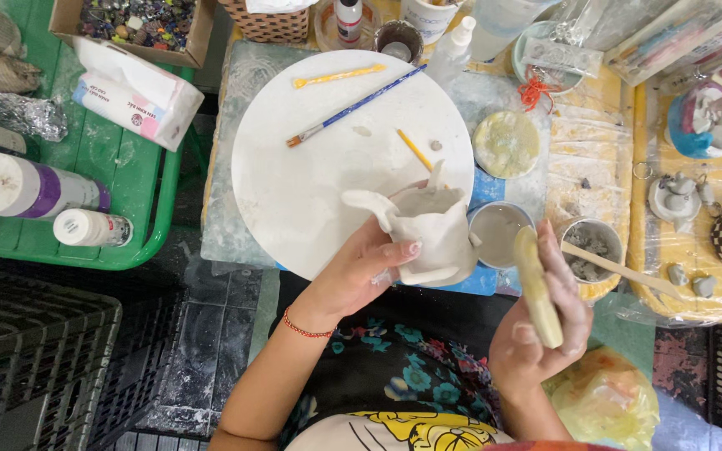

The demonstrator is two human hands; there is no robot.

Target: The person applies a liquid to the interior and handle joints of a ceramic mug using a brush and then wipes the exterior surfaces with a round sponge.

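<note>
My left hand point(361, 271) grips a pale grey clay vessel point(428, 230) with a curled handle on its left side, held over the near edge of a round white board point(311, 167). My right hand point(545, 326) holds a flat yellowish sponge point(536, 288) on edge, just right of the vessel and clear of it. A red bracelet circles my left wrist. On the board lie a blue-handled brush point(353, 107), a yellow tool point(338, 77) and a short yellow stick point(414, 149).
A cup of cloudy water point(496, 234) and a cup of grey slip with a wooden stick point(588, 249) stand right of the board. A round yellow sponge point(506, 144) lies behind them. A green tray point(127, 159) with bottles is at left; painted clay figures at right.
</note>
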